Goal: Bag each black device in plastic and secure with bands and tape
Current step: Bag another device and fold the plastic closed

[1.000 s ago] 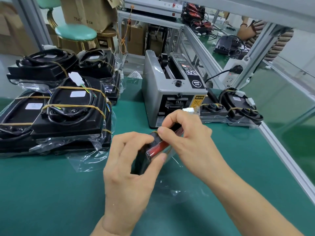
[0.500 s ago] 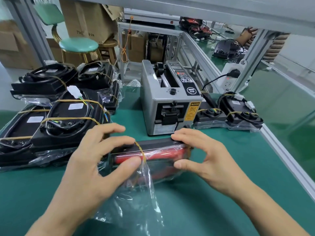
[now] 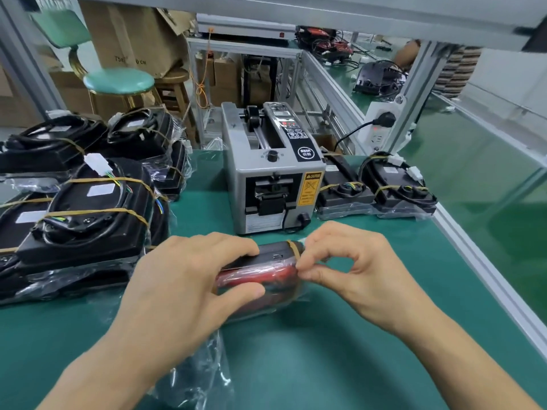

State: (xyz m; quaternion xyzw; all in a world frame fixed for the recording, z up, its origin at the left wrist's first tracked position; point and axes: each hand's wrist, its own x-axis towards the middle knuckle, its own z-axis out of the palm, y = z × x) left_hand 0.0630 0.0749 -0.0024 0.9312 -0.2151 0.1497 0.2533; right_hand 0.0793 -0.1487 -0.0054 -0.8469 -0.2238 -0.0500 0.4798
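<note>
Device (image 3: 260, 269), glossy black-red, in crinkled plastic (image 3: 201, 377)

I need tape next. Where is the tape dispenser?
In the head view, the grey tape dispenser stands on the green table just behind both hands, between the stacked bagged devices left and two more right.

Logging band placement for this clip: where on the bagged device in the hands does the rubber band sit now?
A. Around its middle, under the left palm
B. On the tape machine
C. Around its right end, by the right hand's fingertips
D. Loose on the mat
C: the rubber band wraps the bagged device at its right end, where the right hand pinches beside it.
</note>
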